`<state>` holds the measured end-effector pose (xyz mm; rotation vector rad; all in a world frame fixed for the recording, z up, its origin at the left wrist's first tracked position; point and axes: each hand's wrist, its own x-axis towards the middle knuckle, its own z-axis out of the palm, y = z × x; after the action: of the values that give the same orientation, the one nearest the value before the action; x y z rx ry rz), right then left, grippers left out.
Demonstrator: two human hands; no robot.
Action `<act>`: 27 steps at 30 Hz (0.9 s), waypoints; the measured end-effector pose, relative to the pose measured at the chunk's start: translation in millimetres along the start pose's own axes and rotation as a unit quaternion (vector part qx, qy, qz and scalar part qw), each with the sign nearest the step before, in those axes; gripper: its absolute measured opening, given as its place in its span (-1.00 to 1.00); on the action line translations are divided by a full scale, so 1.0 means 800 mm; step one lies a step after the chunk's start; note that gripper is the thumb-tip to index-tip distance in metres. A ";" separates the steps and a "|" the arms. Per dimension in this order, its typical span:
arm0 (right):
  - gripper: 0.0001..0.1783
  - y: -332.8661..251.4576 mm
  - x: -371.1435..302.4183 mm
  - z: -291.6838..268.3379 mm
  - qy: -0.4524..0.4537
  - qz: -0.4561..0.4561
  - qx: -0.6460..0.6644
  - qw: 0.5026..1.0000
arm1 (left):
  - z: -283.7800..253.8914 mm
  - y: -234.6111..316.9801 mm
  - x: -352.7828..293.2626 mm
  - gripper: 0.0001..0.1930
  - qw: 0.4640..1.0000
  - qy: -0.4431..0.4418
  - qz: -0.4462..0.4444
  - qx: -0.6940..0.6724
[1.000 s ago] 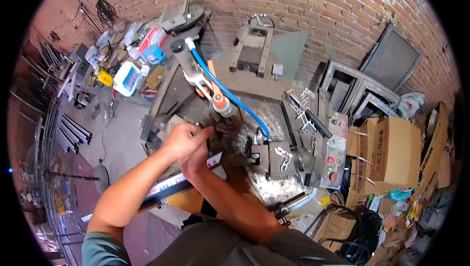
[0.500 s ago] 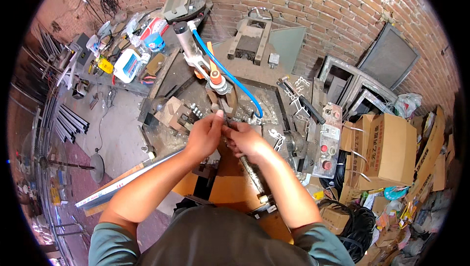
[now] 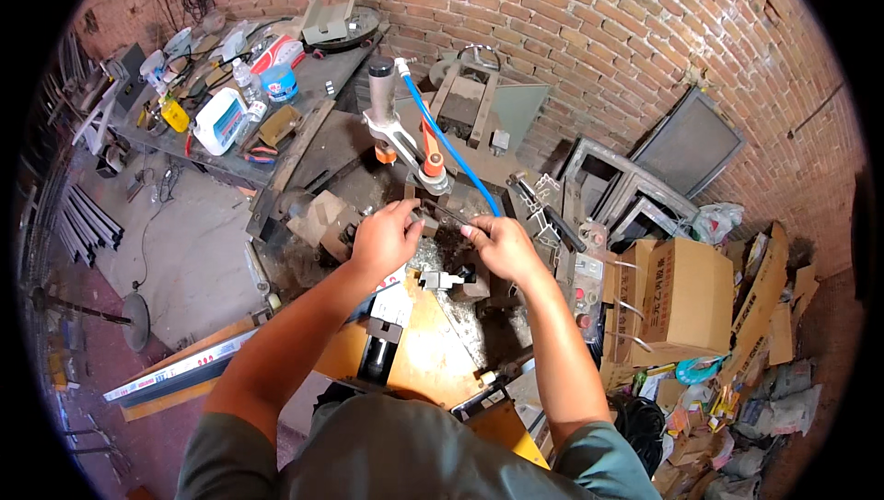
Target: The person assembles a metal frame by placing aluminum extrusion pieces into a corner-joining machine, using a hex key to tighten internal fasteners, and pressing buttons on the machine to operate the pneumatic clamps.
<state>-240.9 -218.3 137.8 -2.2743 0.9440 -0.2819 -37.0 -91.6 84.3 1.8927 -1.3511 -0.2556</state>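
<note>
My right hand grips a thin dark rod, perhaps a hex key, which slants up and left from its fingers. My left hand is closed with its fingertips at a small metal block, near the rod's far end; what it pinches is hidden. Both hands are over the machine bed, which is strewn with metal shavings. Just beyond them stands a clamp with a grey cylinder, an orange lever and a blue air hose. A small pale metal block lies nearer me, between the forearms.
A control box with red buttons is right of the machine, before a large cardboard box. At the left, a workbench holds a white jug and a blue tub. A fan stands on the floor. Brick wall rises behind.
My hands, close together before, are now apart, with the right one farther right and the thin rod visible between them. My view has shifted. The yellow surface below looks brighter.
</note>
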 end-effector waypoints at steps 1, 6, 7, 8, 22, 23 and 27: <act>-0.63 -0.005 -0.002 0.001 0.012 -0.006 -0.021 1.000 | -0.001 -0.002 0.002 -0.65 1.000 -0.001 0.000 -0.001; -0.66 -0.010 0.004 -0.003 -0.035 0.025 0.024 0.999 | -0.006 -0.003 -0.005 -0.64 0.998 0.019 -0.006 -0.057; -0.66 0.001 0.000 0.008 -0.012 0.023 0.070 0.997 | -0.008 0.002 -0.010 -0.64 0.996 0.011 -0.025 -0.084; -0.66 0.010 -0.001 0.012 -0.010 0.047 0.125 0.991 | -0.007 0.004 -0.014 -0.68 0.996 0.010 -0.017 -0.093; -0.25 -0.098 -0.124 0.134 0.021 -0.049 0.317 0.947 | -0.041 0.012 -0.090 -0.77 0.820 -0.101 -0.240 -0.509; -0.25 -0.094 -0.128 0.136 0.032 -0.088 0.281 0.955 | -0.053 0.011 -0.085 -0.81 0.801 -0.127 -0.229 -0.538; -0.25 -0.101 -0.138 0.146 0.064 -0.122 0.306 0.942 | -0.065 0.028 -0.091 -0.79 0.832 -0.124 -0.269 -0.469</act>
<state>-226.1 -41.7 105.7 -1.7973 0.5266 -0.7302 -53.3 -6.7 115.4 1.3244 -0.5685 -1.2395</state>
